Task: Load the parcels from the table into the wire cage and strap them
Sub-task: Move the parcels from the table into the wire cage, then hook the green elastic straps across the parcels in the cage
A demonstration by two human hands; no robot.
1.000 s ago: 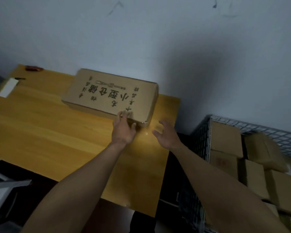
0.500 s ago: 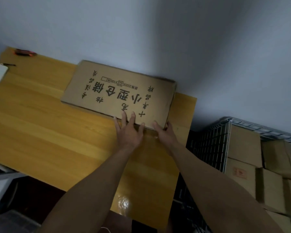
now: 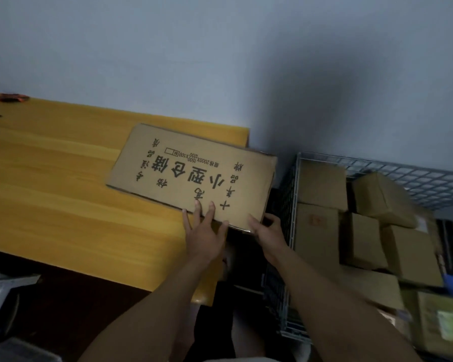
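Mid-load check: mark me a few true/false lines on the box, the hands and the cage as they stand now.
1. The box overhangs the table's right edge. True.
2. The cage is empty. False: it holds several parcels.
3. The left hand rests on the box's top. True.
4. The right hand hangs free. False: it grips the box's near corner.

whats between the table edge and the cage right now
Head view: a dark gap, which the box's right end overhangs, the right hand holding its near corner.
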